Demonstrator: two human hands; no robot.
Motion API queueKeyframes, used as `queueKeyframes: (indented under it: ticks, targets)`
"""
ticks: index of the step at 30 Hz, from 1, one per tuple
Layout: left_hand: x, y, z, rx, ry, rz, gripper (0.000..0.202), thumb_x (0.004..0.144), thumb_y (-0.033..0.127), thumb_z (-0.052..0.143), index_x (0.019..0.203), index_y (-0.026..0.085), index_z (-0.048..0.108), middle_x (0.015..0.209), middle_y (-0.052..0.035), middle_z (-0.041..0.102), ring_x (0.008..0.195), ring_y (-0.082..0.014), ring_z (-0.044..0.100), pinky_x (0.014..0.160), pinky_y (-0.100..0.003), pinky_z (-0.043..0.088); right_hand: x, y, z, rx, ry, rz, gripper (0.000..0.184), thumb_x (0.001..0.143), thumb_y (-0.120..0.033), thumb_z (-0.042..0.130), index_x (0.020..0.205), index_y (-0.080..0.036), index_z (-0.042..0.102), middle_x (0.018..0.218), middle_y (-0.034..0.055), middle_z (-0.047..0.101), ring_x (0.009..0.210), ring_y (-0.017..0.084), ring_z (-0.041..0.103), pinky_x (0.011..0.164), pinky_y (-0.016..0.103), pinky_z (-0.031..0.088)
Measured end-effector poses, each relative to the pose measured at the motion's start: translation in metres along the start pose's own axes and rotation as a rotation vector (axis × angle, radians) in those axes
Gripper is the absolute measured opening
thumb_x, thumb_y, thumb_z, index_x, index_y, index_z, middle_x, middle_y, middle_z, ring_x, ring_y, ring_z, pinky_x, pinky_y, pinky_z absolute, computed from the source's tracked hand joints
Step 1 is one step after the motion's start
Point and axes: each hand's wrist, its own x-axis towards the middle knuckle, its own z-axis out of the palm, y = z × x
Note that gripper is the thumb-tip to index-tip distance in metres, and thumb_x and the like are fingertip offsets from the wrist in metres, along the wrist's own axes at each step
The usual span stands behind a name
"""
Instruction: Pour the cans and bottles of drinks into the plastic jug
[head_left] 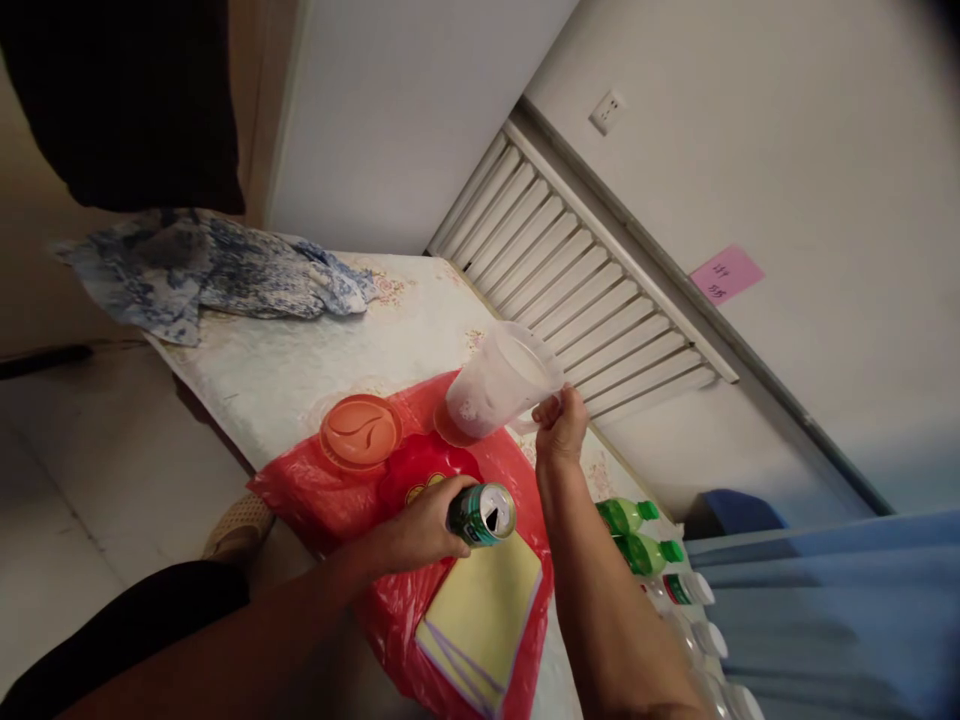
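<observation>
My left hand (431, 522) is wrapped round a green drink can (472, 518) with its top opened, tilted so the opening faces me. My right hand (562, 425) grips a frosted plastic pitcher (495, 385) by its handle. The pitcher leans, and its base is over the red plastic bag (322, 500) spread on the table. An orange lid (361, 432) lies on the bag's far left part. Below the can rests a folded yellow cloth (487, 610), also on the bag. What the pitcher holds, if anything, I cannot make out.
The table (277, 365) has a patterned white cover and bears a blue-and-white cloth (255, 270) at its far left. Green bottles (630, 535) and several clear bottles with white caps (709, 640) stand or lie along the right. A white radiator (577, 270) borders the far edge.
</observation>
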Motion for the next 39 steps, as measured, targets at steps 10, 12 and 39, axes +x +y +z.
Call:
queueKeyframes:
  ticks: [10,12,39]
  targets:
    - [-0.012,0.013,0.009,-0.107,-0.242,-0.009,0.073,0.053,0.008,0.079,0.121,0.022,0.058,0.12,-0.0047,0.065,0.113,-0.0292,0.058,0.096,-0.037,0.046,-0.046,-0.017,-0.026,0.038,-0.056,0.02,0.038,0.072,-0.033,0.057,0.056,-0.023,0.024,0.046,-0.012,0.018,0.041,0.006,0.013,0.041,0.023,0.02]
    - [-0.014,0.012,0.013,-0.092,-0.292,0.004,0.073,0.051,0.009,0.081,0.12,0.022,0.06,0.119,-0.0044,0.065,0.112,-0.0295,0.059,0.096,-0.038,0.046,-0.055,-0.017,-0.033,0.025,-0.047,0.044,0.039,0.072,-0.033,0.057,0.055,-0.023,0.024,0.047,-0.0117,0.018,0.041,0.007,0.014,0.041,0.023,0.02]
    - [-0.006,-0.002,0.041,-0.102,-0.382,0.013,0.069,0.056,0.012,0.076,0.122,0.021,0.059,0.121,-0.0047,0.065,0.115,-0.0286,0.059,0.099,-0.038,0.045,-0.171,0.033,-0.158,-0.163,0.068,0.219,0.044,0.07,-0.042,0.081,0.105,-0.02,0.066,0.093,0.0054,0.071,0.087,0.021,0.067,0.079,0.034,0.053]
